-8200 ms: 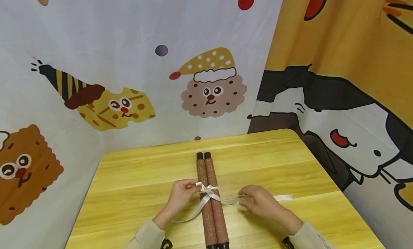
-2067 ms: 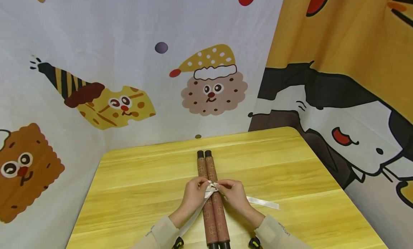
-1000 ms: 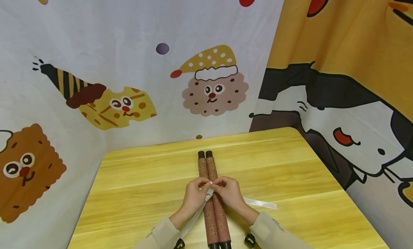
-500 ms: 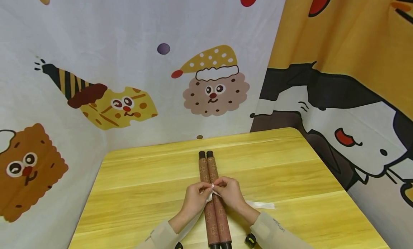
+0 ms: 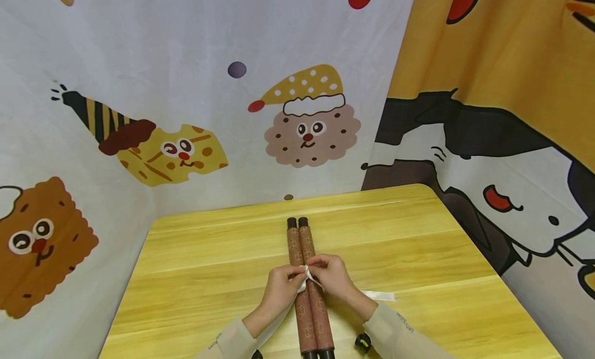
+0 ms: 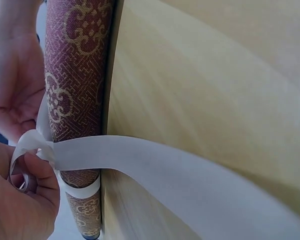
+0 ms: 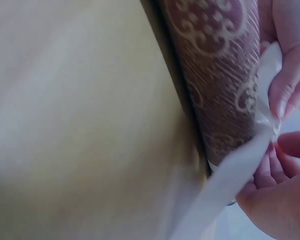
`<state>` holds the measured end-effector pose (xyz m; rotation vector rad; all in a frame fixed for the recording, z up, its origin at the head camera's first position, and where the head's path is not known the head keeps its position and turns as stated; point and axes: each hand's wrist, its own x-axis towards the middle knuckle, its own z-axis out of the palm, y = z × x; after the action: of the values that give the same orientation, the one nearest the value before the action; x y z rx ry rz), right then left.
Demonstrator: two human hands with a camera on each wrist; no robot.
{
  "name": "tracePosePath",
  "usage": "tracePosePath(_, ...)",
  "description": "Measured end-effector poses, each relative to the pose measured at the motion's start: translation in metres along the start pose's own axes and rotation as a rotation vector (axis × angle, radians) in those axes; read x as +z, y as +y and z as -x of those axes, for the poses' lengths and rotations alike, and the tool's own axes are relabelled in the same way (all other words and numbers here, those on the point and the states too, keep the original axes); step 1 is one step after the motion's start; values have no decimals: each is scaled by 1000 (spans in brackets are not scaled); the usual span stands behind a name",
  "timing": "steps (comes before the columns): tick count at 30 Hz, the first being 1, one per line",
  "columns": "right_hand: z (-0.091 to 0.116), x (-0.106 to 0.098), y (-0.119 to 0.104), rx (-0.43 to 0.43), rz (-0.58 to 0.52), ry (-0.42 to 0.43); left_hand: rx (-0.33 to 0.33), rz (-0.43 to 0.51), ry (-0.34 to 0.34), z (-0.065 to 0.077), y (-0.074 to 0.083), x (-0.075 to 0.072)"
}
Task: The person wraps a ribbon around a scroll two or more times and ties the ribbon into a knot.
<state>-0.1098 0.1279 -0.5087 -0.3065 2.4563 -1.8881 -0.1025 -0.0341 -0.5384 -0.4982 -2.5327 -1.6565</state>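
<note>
Two brown patterned scrolls (image 5: 309, 317) with black end knobs lie side by side on the table, pointing away from me. A white ribbon (image 6: 109, 152) goes round them and is gathered in a knot on top. My left hand (image 5: 280, 287) pinches the ribbon between thumb and fingers, and a small loop shows at its fingertips in the left wrist view. From the other side my right hand (image 5: 335, 276) pinches the ribbon at the same knot, fingertips close to the left ones. The fingers partly hide the knot. One ribbon tail (image 7: 235, 172) hangs off toward the table.
A yellow wood-grain table (image 5: 209, 255) carries the scrolls. Behind it hangs a white curtain (image 5: 186, 49) with cartoon prints, and an orange one (image 5: 432, 54) is at the right. A ribbon end (image 5: 380, 296) lies flat right of the scrolls.
About eight seconds ago my hands were apart, the right one over the ribbon's right tail. They have since come together at the knot. In the last second they shift only slightly there.
</note>
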Motion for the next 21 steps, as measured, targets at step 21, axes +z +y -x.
tracePosePath(21, -30, -12, 10, 16, 324, -340, 56, -20, -58, 5, -7, -1)
